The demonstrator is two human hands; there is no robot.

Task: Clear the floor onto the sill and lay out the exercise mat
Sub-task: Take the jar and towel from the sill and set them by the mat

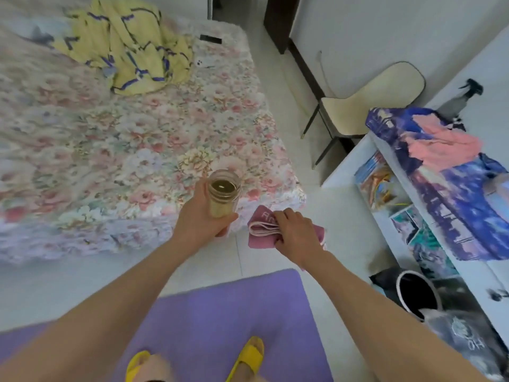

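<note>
The left hand (pixel 205 216) grips an uncapped jar (pixel 222 193) of yellowish liquid, held upright just in front of the bed (pixel 110 150) corner. The right hand (pixel 296 232) clutches a folded pink towel (pixel 261 230) just right of that corner. The purple exercise mat (pixel 220 312) lies flat on the floor (pixel 344 216) in front of the bed, under the person's yellow slippers (pixel 248 357).

Risk: the jar has no lid. Any tilt while carrying likely spills liquid onto the bed or mat. Risk: the towel's loose folds could slip from the grip.
</note>
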